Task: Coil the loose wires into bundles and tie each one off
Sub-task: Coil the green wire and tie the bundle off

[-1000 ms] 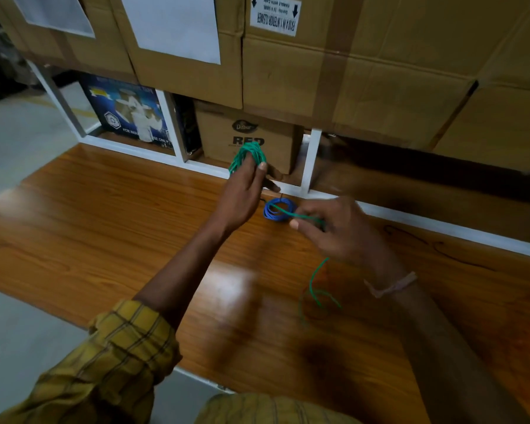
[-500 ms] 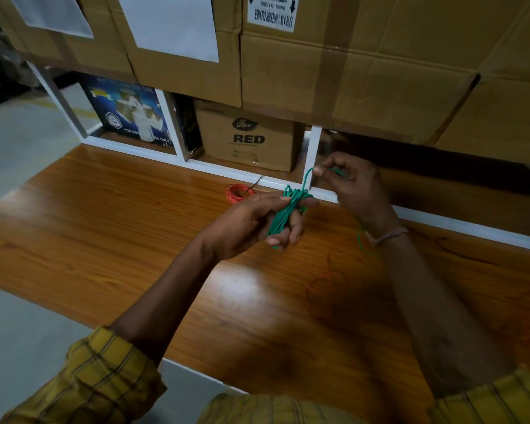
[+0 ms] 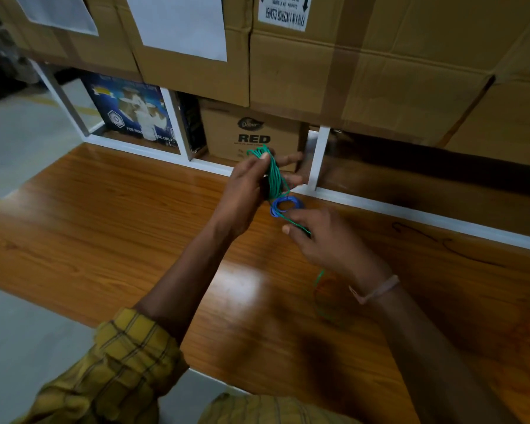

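Left hand (image 3: 242, 191) grips the green coil (image 3: 273, 172) upright above the worktop (image 3: 104, 224), thumb on the near side, fingers spread behind the loops. Right hand (image 3: 325, 237) pinches the free green tail (image 3: 294, 223) low and near, the strand running taut up to the coil. Rest of the tail (image 3: 317, 283) trails under the right wrist and loops on the wood.

Blue bundle (image 3: 286, 206) lies flat on the worktop just below the coil, near the white frame rail (image 3: 410, 212). It looks finished, though its tie is too small to make out.

Step in hand, by my reading: winding the tail on, or starting the wrap round the coil's waist.

To do it well:
- Keep the strand taut from pinch to coil so turns lie snug.
- Left thumb should pin the loops hard; spread fingers risk letting them spring.
- Feed the slack clear of the blue bundle, or the tail could snag it.
- Leave enough tail for several tight cross-wraps and a tuck.
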### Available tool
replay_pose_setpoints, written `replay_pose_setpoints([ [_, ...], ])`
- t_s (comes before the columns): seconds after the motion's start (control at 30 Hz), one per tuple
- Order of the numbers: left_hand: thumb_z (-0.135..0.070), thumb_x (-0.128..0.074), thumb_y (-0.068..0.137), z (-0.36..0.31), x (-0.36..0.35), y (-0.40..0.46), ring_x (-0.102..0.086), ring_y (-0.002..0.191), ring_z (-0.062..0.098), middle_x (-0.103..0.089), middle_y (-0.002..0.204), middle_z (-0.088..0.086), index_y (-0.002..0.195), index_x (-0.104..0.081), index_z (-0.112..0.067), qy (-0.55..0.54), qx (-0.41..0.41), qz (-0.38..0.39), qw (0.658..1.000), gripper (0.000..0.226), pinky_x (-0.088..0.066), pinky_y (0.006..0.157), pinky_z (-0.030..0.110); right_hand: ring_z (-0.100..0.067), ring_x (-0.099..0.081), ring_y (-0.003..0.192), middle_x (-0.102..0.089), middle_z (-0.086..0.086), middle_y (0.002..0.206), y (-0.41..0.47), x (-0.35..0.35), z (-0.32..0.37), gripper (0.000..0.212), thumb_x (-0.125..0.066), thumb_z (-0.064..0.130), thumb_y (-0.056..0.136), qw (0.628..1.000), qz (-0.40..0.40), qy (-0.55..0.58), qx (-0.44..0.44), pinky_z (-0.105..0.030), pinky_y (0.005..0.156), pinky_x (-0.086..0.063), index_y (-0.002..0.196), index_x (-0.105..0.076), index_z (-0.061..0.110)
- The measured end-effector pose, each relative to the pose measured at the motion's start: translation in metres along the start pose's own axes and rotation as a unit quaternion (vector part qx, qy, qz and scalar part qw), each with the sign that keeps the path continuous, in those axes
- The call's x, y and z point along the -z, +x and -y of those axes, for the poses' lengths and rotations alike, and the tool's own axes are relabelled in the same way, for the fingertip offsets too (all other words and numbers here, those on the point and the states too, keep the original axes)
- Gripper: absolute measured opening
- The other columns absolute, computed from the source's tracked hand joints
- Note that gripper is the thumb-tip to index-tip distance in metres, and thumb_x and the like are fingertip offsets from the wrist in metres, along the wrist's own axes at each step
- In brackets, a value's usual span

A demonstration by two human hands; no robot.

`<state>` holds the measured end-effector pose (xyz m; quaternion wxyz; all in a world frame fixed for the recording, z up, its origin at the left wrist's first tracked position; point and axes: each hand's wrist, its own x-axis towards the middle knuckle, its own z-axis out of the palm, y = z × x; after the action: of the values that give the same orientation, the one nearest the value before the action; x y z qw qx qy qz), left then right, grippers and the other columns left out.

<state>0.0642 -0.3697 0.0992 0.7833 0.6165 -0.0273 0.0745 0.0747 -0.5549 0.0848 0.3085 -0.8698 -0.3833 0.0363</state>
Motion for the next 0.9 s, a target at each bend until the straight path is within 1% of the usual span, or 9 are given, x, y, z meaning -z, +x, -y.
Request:
replay_pose_setpoints([
  [0.07,-0.026,-0.035,0.117,0.009,0.009,0.000,-0.076,0.092,0.022,-0.069,0.130,0.026,0.132,-0.046,0.010,0.170,-0.016,-0.022,0.985,0.040,-0.064,0.084,0.038,-0.016,-0.057,0.063,-0.060,0.000,0.067,0.004,0.011,0.004,0.019,-0.063,0.033,0.094,0.999,-0.009,-0.038,0.013,-0.035,0.058,-0.044,0.085,-0.069,0.018],
  [0.13,-0.032,-0.038,0.115,0.016,0.019,-0.001,-0.076,0.093,0.022,-0.071,0.118,0.024,0.124,-0.051,0.002,0.288,-0.025,-0.019,0.957,0.037,-0.064,0.086,0.047,-0.015,-0.059,0.065,-0.063,0.000,0.068,0.008,0.024,0.005,0.018,-0.068,0.032,0.093,0.999,-0.016,-0.022,0.017,-0.035,0.061,-0.046,0.081,-0.070,0.019],
  [0.23,-0.044,-0.041,0.112,0.020,0.033,-0.005,-0.073,0.095,0.019,-0.073,0.109,0.002,0.118,-0.063,-0.023,0.364,0.014,0.026,0.931,0.031,-0.060,0.092,0.054,-0.012,-0.062,0.073,-0.068,0.003,0.077,0.015,0.044,0.006,0.011,-0.070,0.030,0.094,1.000,-0.019,-0.013,0.019,-0.033,0.065,-0.047,0.085,-0.072,0.024],
  [0.3,-0.046,-0.041,0.111,0.018,0.039,-0.010,-0.069,0.087,0.016,-0.073,0.106,0.003,0.123,-0.063,-0.020,0.399,0.051,0.066,0.913,0.036,-0.058,0.092,0.055,-0.015,-0.062,0.075,-0.068,0.002,0.079,0.023,0.055,0.002,0.009,-0.071,0.025,0.094,0.999,-0.040,-0.015,0.034,-0.034,0.066,-0.048,0.085,-0.071,0.023],
  [0.43,-0.024,-0.036,0.116,0.012,0.039,-0.024,-0.061,0.074,0.033,-0.078,0.109,0.019,0.145,-0.048,-0.001,0.256,0.127,0.147,0.947,0.039,-0.055,0.074,0.035,-0.018,-0.065,0.080,-0.070,-0.002,0.085,0.043,0.067,-0.015,0.007,-0.078,0.025,0.088,0.993,-0.084,-0.032,0.074,-0.039,0.072,-0.053,0.088,-0.077,0.018],
  [0.57,-0.016,-0.026,0.115,0.010,0.038,-0.034,-0.049,0.062,0.028,-0.071,0.109,0.035,0.148,-0.042,0.011,0.091,0.146,0.202,0.964,0.045,-0.052,0.070,0.034,-0.020,-0.064,0.082,-0.068,-0.004,0.086,0.062,0.056,-0.037,0.012,-0.077,0.026,0.089,0.990,-0.125,-0.005,0.068,-0.041,0.074,-0.053,0.092,-0.079,0.015],
  [0.67,-0.013,-0.018,0.113,0.009,0.039,-0.037,-0.047,0.055,0.018,-0.068,0.103,0.032,0.148,-0.039,0.018,0.008,0.146,0.209,0.967,0.051,-0.053,0.066,0.033,-0.020,-0.066,0.086,-0.071,-0.007,0.091,0.071,0.040,-0.056,0.018,-0.070,0.025,0.094,0.986,-0.163,0.014,0.044,-0.041,0.078,-0.054,0.099,-0.080,0.011],
  [0.73,-0.015,-0.020,0.110,0.008,0.040,-0.038,-0.048,0.053,0.015,-0.069,0.101,0.028,0.149,-0.036,0.019,-0.042,0.144,0.216,0.965,0.054,-0.053,0.066,0.033,-0.020,-0.066,0.087,-0.072,-0.009,0.093,0.073,0.028,-0.067,0.023,-0.065,0.028,0.096,0.983,-0.180,0.017,0.023,-0.042,0.078,-0.054,0.102,-0.079,0.010],
  [0.9,-0.019,-0.021,0.110,0.003,0.039,-0.034,-0.051,0.056,0.012,-0.068,0.102,0.022,0.154,-0.032,0.016,-0.123,0.115,0.216,0.962,0.057,-0.052,0.070,0.035,-0.016,-0.066,0.092,-0.072,-0.001,0.098,0.066,-0.007,-0.077,0.025,-0.058,0.027,0.101,0.983,-0.167,0.056,-0.041,-0.037,0.082,-0.054,0.105,-0.077,0.013],
])
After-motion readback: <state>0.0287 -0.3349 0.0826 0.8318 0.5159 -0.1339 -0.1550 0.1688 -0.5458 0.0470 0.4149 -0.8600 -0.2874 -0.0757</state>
